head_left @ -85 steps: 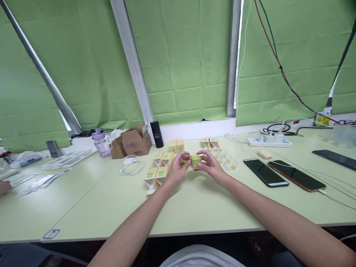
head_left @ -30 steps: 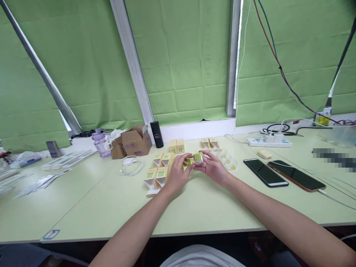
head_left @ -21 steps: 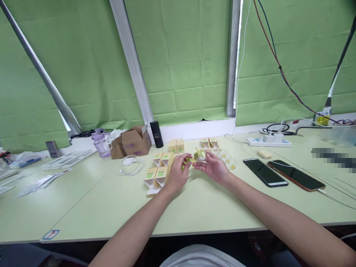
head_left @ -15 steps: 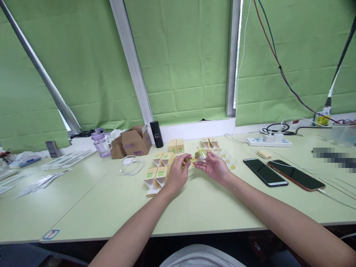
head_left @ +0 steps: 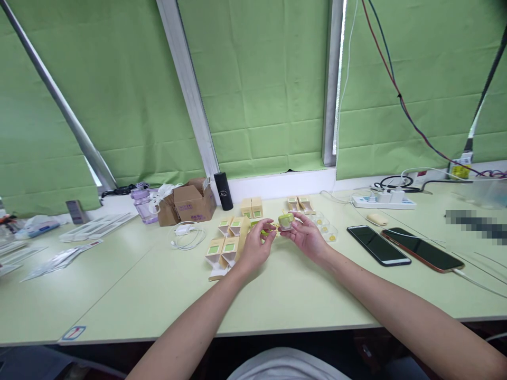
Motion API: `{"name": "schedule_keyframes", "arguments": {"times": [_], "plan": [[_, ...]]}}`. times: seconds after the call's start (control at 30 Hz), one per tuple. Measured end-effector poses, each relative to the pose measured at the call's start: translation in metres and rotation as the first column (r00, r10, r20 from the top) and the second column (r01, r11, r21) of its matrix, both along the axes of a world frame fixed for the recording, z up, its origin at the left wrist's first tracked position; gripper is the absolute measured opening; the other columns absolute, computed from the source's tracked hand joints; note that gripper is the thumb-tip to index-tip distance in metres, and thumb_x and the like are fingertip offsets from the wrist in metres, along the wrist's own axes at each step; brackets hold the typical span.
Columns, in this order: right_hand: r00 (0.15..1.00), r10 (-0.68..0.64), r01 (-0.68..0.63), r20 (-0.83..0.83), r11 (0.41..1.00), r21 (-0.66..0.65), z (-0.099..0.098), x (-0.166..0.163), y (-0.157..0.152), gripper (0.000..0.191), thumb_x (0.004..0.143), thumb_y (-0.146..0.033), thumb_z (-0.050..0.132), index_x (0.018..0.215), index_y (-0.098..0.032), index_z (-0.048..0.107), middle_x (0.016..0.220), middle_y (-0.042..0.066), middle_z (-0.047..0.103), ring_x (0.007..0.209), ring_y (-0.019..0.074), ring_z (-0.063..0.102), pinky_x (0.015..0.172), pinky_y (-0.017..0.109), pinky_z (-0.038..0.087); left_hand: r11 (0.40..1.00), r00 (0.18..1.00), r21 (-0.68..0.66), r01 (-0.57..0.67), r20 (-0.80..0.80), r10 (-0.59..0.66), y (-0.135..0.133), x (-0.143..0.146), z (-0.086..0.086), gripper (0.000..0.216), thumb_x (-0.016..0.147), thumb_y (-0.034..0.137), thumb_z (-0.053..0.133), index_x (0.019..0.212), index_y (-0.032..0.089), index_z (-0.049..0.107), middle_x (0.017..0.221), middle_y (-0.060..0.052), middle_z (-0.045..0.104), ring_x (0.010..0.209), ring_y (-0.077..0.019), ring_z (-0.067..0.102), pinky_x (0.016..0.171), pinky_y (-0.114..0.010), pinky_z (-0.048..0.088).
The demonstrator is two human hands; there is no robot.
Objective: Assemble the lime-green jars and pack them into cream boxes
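Both my hands meet over the middle of the pale green table. My right hand pinches a small green and clear cap-like piece between its fingertips. My left hand is closed on a small bright green part, which its fingers mostly hide. The two pieces are a short way apart. Several small tan boxes with green windows lie just left of my left hand. Clear round cups with yellow dots sit right of my right hand.
A brown cardboard box, a black cylinder and a purple bottle stand at the back left, with a white cable in front. Two phones lie at the right, a power strip behind them. Flat plastic packets lie far left.
The green pieces, held together at first, have been drawn apart. My right hand has turned its piece and lifted it slightly; my left keeps the other part.
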State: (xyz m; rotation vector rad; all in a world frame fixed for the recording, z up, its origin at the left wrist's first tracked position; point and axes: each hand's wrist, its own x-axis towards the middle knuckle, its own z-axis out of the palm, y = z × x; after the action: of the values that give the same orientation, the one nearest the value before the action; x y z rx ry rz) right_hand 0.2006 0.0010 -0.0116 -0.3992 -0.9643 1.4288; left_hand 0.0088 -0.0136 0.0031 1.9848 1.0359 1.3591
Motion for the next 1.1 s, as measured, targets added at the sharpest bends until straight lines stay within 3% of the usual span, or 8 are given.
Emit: {"name": "schedule_keyframes", "arguments": {"times": [0.17,0.33,0.5,0.73,0.83,0.9,0.97,1.1], "plan": [[0.987,-0.130,0.126,0.098,0.991,0.047,-0.003,-0.001,0.002,0.062,0.064,-0.031,0.095,0.116,-0.028,0.062,0.106,0.003,0.074,0.094,0.0241,0.074,0.091,0.045,0.059,0.996,0.997,-0.073,0.058,0.064,-0.053,-0.001,0.002,0.002,0.038,0.097,0.042,0.067,0.130,0.023,0.061,0.121,-0.012,0.072,0.116,-0.0263,0.068,0.096,-0.040,0.053],[0.920,-0.277,0.237,0.277,0.957,0.170,-0.007,-0.005,0.004,0.075,0.056,-0.030,0.097,0.121,-0.029,0.058,0.108,0.003,0.069,0.098,0.0236,0.070,0.091,0.042,0.057,0.992,0.994,-0.111,0.063,0.098,-0.052,0.000,0.003,0.004,0.047,0.091,0.043,0.074,0.131,0.022,0.060,0.131,-0.014,0.068,0.122,-0.0282,0.064,0.098,-0.041,0.053],[0.809,-0.419,0.276,0.413,0.890,0.362,-0.011,-0.011,0.000,0.071,0.066,-0.031,0.091,0.128,-0.031,0.054,0.112,0.003,0.064,0.098,0.0225,0.067,0.092,0.043,0.057,0.988,0.994,-0.133,0.082,0.081,-0.072,-0.003,0.002,0.007,0.055,0.084,0.034,0.081,0.134,0.023,0.060,0.139,-0.014,0.064,0.119,-0.0282,0.065,0.100,-0.043,0.053],[0.655,-0.496,0.185,0.570,0.837,0.516,-0.015,-0.007,-0.004,0.069,0.080,-0.021,0.075,0.142,-0.031,0.045,0.126,0.008,0.062,0.111,0.0250,0.066,0.099,0.046,0.056,0.987,0.996,-0.143,0.072,0.067,-0.062,-0.001,0.002,0.003,0.048,0.083,0.020,0.079,0.128,0.023,0.065,0.133,-0.012,0.067,0.112,-0.0255,0.066,0.102,-0.044,0.052],[0.486,-0.580,0.082,0.654,0.775,0.626,-0.011,0.000,-0.008,0.082,0.075,-0.006,0.067,0.149,-0.029,0.040,0.140,0.011,0.058,0.128,0.0284,0.058,0.105,0.048,0.053,0.988,0.999,-0.147,0.040,0.033,-0.036,0.003,-0.002,0.000,0.048,0.084,0.021,0.077,0.131,0.024,0.065,0.134,-0.013,0.065,0.111,-0.0255,0.066,0.101,-0.044,0.052],[0.295,-0.683,-0.020,0.668,0.694,0.719,-0.005,0.006,-0.009,0.084,0.069,0.002,0.063,0.147,-0.024,0.046,0.144,0.013,0.058,0.135,0.0320,0.050,0.110,0.050,0.048,0.992,1.000,-0.128,0.019,-0.004,-0.020,0.005,-0.006,0.000,0.048,0.085,0.021,0.076,0.131,0.023,0.066,0.131,-0.013,0.065,0.112,-0.0260,0.065,0.101,-0.045,0.052],[0.120,-0.746,-0.083,0.656,0.651,0.755,0.002,0.014,-0.007,0.075,0.066,0.006,0.059,0.136,-0.021,0.057,0.133,0.012,0.066,0.130,0.0335,0.050,0.107,0.049,0.048,0.995,0.999,-0.101,0.005,-0.052,-0.010,0.006,-0.009,0.001,0.047,0.084,0.022,0.076,0.129,0.022,0.067,0.128,-0.013,0.065,0.111,-0.0264,0.065,0.101,-0.045,0.052],[-0.117,-0.744,0.085,0.658,0.652,0.753,0.022,0.034,0.012,0.054,0.078,0.004,0.054,0.123,-0.020,0.069,0.122,0.010,0.074,0.122,0.0312,0.054,0.099,0.043,0.047,0.998,0.972,-0.065,-0.025,-0.233,0.010,0.002,-0.013,0.003,0.047,0.083,0.024,0.078,0.129,0.024,0.068,0.125,-0.011,0.062,0.116,-0.0283,0.062,0.107,-0.048,0.049]]}}
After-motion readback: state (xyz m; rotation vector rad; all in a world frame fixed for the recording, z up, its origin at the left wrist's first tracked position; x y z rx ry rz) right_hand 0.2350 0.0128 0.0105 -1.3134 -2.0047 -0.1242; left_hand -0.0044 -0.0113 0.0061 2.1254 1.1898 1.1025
